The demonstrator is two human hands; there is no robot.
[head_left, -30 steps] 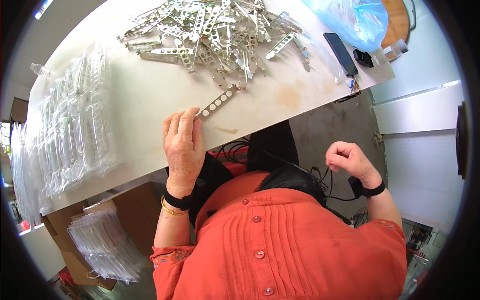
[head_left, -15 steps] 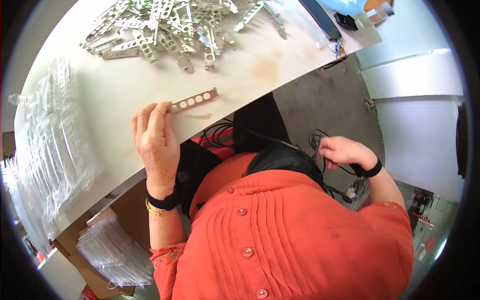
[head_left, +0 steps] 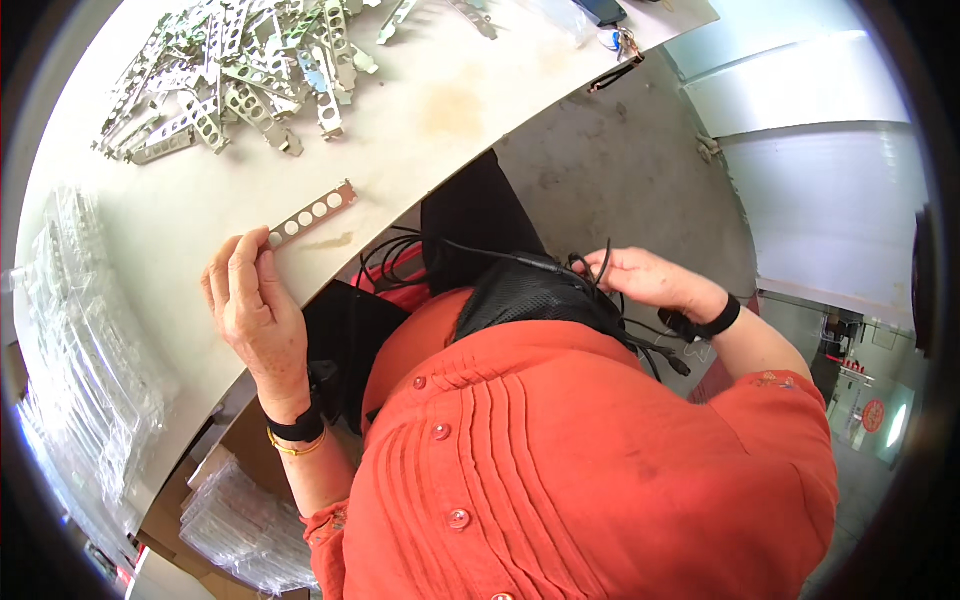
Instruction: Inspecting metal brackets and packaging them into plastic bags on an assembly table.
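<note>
My left hand point(head_left: 255, 320) is closed at the near table edge, its fingertips pinching one end of a flat metal bracket point(head_left: 313, 214) with a row of round holes. The bracket's other end points away to the right, over the white table point(head_left: 390, 150). Beside my lap, my right hand point(head_left: 650, 278) has its fingers curled round a loop of black cable point(head_left: 605, 262); the fingertips are partly hidden. More of the cable lies across a black mesh pouch point(head_left: 540, 300) at my waist. A pile of similar metal brackets point(head_left: 250, 85) lies at the table's far left.
Clear plastic packages point(head_left: 90, 350) are stacked along the table's left side. Below the table, a cardboard box point(head_left: 262, 440) stands by more clear plastic packages point(head_left: 245, 530). Keys point(head_left: 625, 42) hang at the far table edge. A white panel point(head_left: 830, 210) rises at the right.
The view has shifted, so the table and pile sit further left and higher. My right hand has moved in to the cable. My left hand keeps its pinch on the bracket.
</note>
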